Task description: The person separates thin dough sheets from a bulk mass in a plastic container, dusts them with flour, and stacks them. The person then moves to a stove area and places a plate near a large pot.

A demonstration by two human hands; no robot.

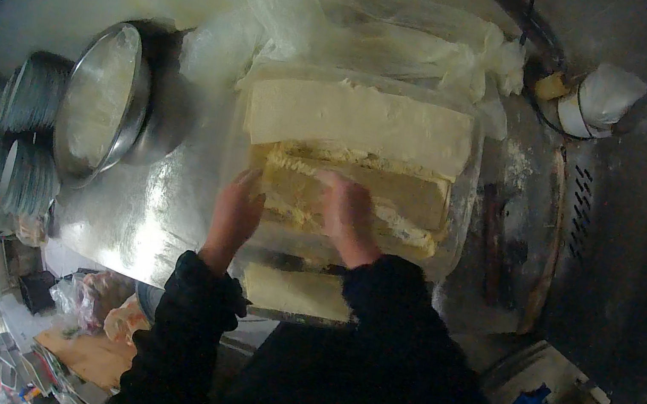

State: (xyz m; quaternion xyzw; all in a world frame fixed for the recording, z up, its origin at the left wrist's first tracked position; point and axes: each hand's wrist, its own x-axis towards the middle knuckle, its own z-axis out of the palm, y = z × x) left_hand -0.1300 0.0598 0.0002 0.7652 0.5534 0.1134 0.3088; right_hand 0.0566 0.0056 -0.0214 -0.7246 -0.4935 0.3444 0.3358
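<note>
A shallow translucent plastic tray [453,251] lies before me with layered thin food sheets, perhaps dough or tofu skin. Pale sheets [357,120] cover its far half. Nearer to me is a yellowish sheet [403,193] with a crinkled, raised edge. My right hand [350,216], blurred, pinches the end of that crinkled edge with its fingertips. At the sheet's left side is my left hand [238,206], fingers bent; whether they grip it cannot be told. Closer to my body, a separate pale sheet [295,291] lies partly under my right sleeve.
Clear plastic film [378,36] is bunched behind the tray. On the left, a large steel bowl [97,104] leans beside stacked thin plates or trays [23,175]. A white container [580,111] stands back right, near a dark metal panel [619,254]. The steel table [131,226] ends near my waist.
</note>
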